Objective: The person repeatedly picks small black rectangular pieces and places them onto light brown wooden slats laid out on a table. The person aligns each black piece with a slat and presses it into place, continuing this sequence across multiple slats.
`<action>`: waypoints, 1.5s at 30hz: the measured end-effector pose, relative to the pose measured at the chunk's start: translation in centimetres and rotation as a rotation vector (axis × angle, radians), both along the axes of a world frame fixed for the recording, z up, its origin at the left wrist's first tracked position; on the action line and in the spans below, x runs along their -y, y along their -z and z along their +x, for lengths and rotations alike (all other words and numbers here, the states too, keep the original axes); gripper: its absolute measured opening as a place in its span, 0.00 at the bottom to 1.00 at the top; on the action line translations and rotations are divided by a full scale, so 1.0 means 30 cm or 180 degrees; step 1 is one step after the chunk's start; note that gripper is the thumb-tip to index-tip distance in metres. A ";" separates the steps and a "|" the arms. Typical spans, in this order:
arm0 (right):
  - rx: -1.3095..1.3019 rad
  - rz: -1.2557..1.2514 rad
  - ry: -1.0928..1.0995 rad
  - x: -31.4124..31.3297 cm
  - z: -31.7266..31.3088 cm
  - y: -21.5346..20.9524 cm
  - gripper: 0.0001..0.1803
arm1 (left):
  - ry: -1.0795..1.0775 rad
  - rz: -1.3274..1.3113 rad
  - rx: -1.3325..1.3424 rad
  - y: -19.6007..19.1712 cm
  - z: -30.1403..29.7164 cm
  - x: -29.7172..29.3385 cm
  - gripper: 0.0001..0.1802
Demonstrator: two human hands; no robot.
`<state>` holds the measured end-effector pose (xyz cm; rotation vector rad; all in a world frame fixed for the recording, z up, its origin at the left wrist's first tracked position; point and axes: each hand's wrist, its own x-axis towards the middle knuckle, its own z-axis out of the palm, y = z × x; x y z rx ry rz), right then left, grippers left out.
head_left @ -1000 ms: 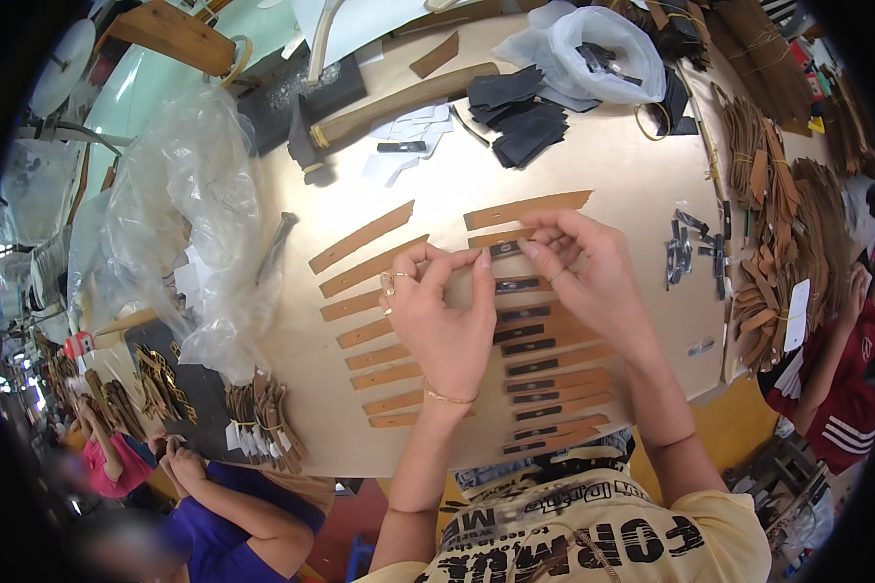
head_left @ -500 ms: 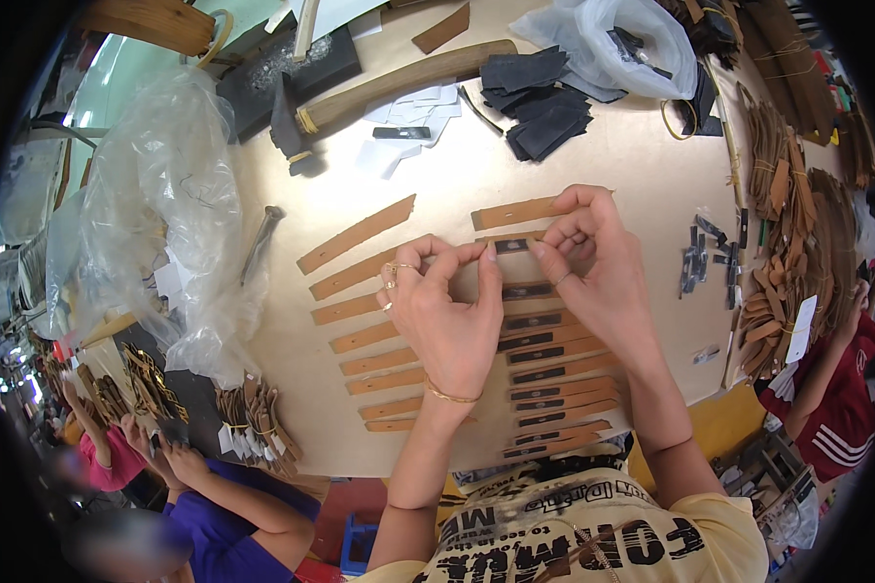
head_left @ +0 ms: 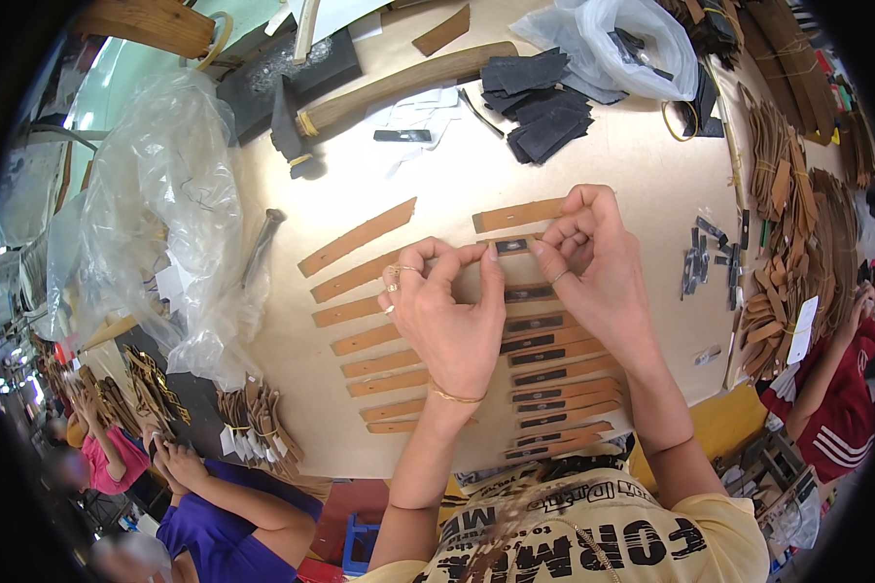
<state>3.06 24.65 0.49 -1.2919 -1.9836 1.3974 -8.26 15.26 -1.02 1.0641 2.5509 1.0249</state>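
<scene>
Between my two hands is a small black strip (head_left: 512, 246) with a shiny piece at its middle, lying over a brown leather strip that my fingers mostly cover. The thumb and forefinger of my left hand (head_left: 447, 316) pinch its left end, and my right hand (head_left: 601, 282) pinches the right end. Just above it lies a bare leather strip (head_left: 517, 215). Below, toward me, a column of leather strips (head_left: 581, 349) carries similar black pieces. Left of my left hand runs another column of bare leather strips (head_left: 345, 311), partly hidden by that hand.
A hammer (head_left: 399, 85) lies at the back beside a dark block (head_left: 331, 66). Black patches (head_left: 549, 121) are piled near a plastic bag (head_left: 642, 39). Small black pieces (head_left: 695, 260) are scattered right, before leather bundles (head_left: 778, 301). Clear plastic (head_left: 165, 185) and a metal rod (head_left: 262, 243) lie left; co-workers sit both sides.
My hands stay almost still, both pinching the black strip at the same spot. The picture has shifted very slightly. At the left, the co-workers' arms have moved a little.
</scene>
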 end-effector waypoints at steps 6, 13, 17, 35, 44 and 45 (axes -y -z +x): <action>-0.0009 0.0035 0.0034 0.006 -0.004 0.009 0.20 | 0.0015 -0.0021 -0.0136 0.009 0.004 -0.002 0.04; 0.0117 0.0456 -0.0116 0.021 0.003 0.012 0.14 | 0.0063 0.0063 -0.0309 0.011 0.010 0.008 0.08; 0.0540 0.1666 -0.0376 0.056 0.002 0.040 0.12 | 0.0630 -0.0286 -0.1129 0.002 0.023 0.044 0.17; 0.1410 0.2137 0.1420 -0.047 0.498 -0.026 0.16 | 0.0796 0.0140 -0.0699 0.014 -0.007 0.096 0.24; 0.0946 0.1970 0.1767 -0.118 0.565 0.029 0.11 | 0.0824 0.0796 -0.0334 -0.109 0.144 0.155 0.16; 0.0288 0.1439 0.1963 -0.111 0.563 0.017 0.11 | 0.0922 0.0944 0.0151 -0.121 0.164 0.159 0.16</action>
